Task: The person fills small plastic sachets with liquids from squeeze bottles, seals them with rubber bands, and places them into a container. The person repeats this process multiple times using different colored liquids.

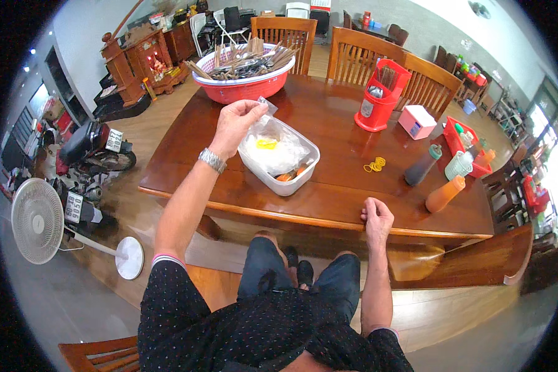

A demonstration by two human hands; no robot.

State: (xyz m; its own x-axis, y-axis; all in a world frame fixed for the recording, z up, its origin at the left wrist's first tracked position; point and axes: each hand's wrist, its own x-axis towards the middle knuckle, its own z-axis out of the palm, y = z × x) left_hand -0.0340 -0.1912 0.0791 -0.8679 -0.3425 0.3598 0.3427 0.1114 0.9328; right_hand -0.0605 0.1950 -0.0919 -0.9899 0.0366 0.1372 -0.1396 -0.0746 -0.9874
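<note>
My left hand (237, 123), with a steel watch on its wrist, pinches a small clear plastic bag (269, 108) between thumb and fingers. Below it stands a translucent plastic container (286, 188). Clear bags (283, 156) fill much of it, with something yellow (267, 143) among them. Orange pieces (286, 177) show at its near end; I cannot tell what they are. My right hand (377, 221) rests by the table's front edge, fingers curled, with nothing visible in them. Beyond that hand lies a bunch of yellow rubber bands (375, 164).
A red basket (242, 90) of chopsticks and cutlery stands at the wooden table's (335, 195) far left. To the right are a red utensil holder (376, 109), a pink box (417, 122), a dark sauce bottle (423, 165), an orange one (445, 194) and a red tray (460, 139).
</note>
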